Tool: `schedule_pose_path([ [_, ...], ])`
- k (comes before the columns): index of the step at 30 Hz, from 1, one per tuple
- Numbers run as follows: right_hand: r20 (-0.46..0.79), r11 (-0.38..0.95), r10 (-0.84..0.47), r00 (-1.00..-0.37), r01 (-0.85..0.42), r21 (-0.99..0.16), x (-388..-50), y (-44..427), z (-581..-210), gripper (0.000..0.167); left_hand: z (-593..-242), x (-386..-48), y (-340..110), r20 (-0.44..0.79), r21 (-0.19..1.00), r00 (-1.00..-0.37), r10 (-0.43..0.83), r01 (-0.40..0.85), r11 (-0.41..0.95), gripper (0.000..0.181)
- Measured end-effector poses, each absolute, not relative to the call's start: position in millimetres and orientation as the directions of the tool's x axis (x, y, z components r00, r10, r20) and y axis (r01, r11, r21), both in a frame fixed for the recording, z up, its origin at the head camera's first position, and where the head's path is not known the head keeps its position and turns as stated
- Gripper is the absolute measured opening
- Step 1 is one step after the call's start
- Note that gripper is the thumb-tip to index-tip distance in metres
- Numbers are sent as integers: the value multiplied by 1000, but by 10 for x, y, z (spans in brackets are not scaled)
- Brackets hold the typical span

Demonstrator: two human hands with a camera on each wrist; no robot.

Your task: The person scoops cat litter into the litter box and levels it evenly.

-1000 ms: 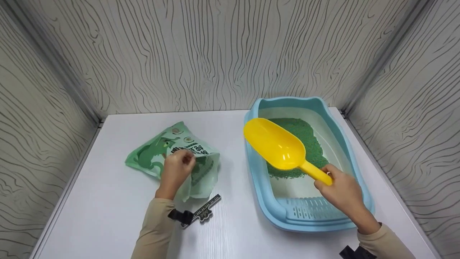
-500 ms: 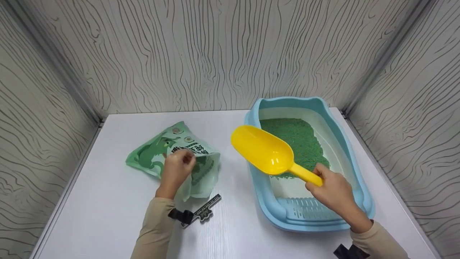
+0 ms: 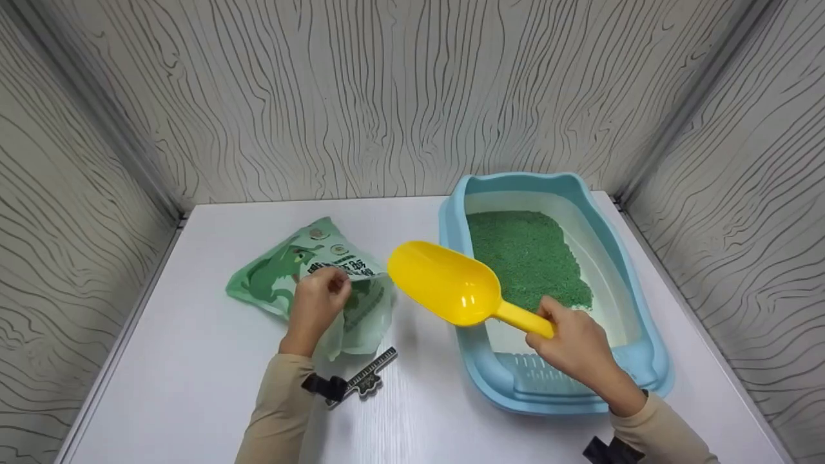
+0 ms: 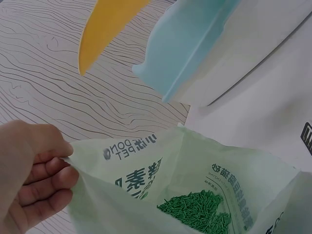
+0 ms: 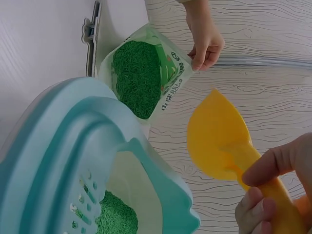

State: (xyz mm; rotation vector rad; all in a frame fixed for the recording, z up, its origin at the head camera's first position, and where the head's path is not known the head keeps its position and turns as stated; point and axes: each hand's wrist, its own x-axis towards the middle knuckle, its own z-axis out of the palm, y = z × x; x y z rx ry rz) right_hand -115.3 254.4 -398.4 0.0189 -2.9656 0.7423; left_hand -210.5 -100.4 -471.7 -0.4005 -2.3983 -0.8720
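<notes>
My left hand pinches the edge of a light green cat litter bag, holding its mouth open. Green litter pellets lie inside, seen in the left wrist view. In my right hand is the handle of a yellow scoop, its bowl empty in the head view and tilted toward the bag's mouth. The scoop hangs over the left rim of a blue litter box. A bed of green litter covers part of the box floor.
A black-and-white ruler-like piece with a shaped ornament lies on the white table, near my left wrist. Walls with a wood-line pattern enclose the table at the back and sides.
My right hand has carried the scoop left and slightly nearer, from over the litter box to beside the bag's mouth. The left hand has kept its grip in place.
</notes>
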Motion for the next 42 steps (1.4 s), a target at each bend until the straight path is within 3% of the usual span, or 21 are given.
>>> schedule_pose_path([
  [22,-37,900,-102,-994,-76,-428,-1170,2216,-4027,28,-4698,-2089,-1001,568,529,-819,86,443,724,3],
  [33,-14,883,-250,-968,-223,-413,-1168,2134,-4052,30,-4701,-2097,-992,587,518,-805,82,452,726,3],
  [42,-36,883,-273,-961,-236,-406,-1219,1998,-4122,30,-4727,-2109,-1000,613,515,-785,90,484,708,4],
])
